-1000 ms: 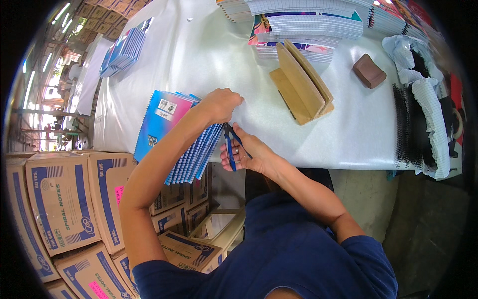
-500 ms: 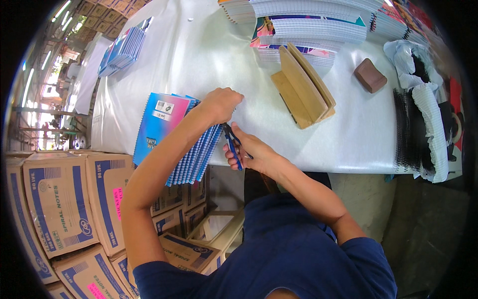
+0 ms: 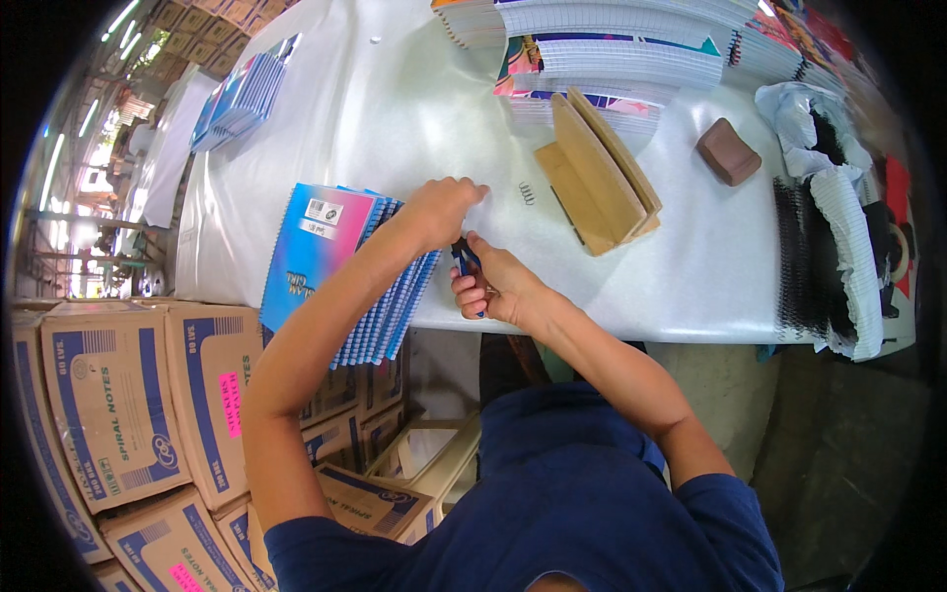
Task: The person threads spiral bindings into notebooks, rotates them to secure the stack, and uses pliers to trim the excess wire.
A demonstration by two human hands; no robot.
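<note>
Two hands work at the near edge of the bench (image 3: pixel 631 296), close together. Right hand (image 3: pixel 493 286) is clamped on a small blue-handled tool (image 3: pixel 466 264), probably pliers or cutters; the working end is hidden between the hands. Left hand (image 3: pixel 439 209) lies curled, knuckles down, on the spiral edge of a fanned stack of notebooks (image 3: pixel 340 266), pinning it; whether it grips anything I cannot tell. The stack overhangs the bench edge, its wire bindings toward the hands.

Handling: the notebooks look light singly but slippery as a fan, with glossy covers that bend; the wire spine is the stiff part, so best held there or pressed flat from above. Wire ends likely sharp.

Just beyond the hands, a loose bit of coil (image 3: pixel 527 192) lies on the bench. Farther, a brown board wedge (image 3: pixel 597 173) and a brown block (image 3: pixel 728 151). Right, black wire coils (image 3: pixel 804 257) on white wrapping. Far edge: rows of stacked notebooks (image 3: pixel 631 39). Lower left, off the bench, cartons (image 3: pixel 109 395).
</note>
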